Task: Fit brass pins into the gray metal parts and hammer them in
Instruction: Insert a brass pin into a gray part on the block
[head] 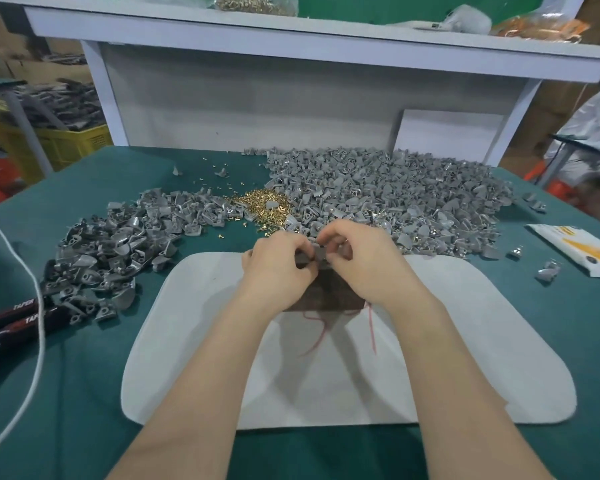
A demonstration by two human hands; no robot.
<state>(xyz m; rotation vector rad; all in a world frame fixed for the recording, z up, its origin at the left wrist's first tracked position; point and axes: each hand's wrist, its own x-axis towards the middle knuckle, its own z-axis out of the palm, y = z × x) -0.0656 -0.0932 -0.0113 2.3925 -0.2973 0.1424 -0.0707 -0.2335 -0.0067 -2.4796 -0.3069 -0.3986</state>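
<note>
Fitting is the step in hand, judged from the head view, the only one given. Both hands meet at the far edge of a white mat laid on the green worktop, above a dark block that lies on the mat. The left hand has its grip curled round a gray part, holding it just over the block. The right hand pinches at the same part from the other side, its fingertips bent in against the part. Whether a brass pin sits between them is too small to tell. The loose brass pins lie in a small heap just beyond the hands, between a large pile of gray parts on the right and a darker pile on the left. Black handles marked with a word lie at the left edge of the worktop beside a white cord; I cannot tell what tool they belong to. No hammer is in either hand, so hammering looks not yet begun. The next move, as I judge it, calls for seating the pin straight in its hole, resting the part flat on the block, steadying it with one hand and freeing the other for the tool.
</note>
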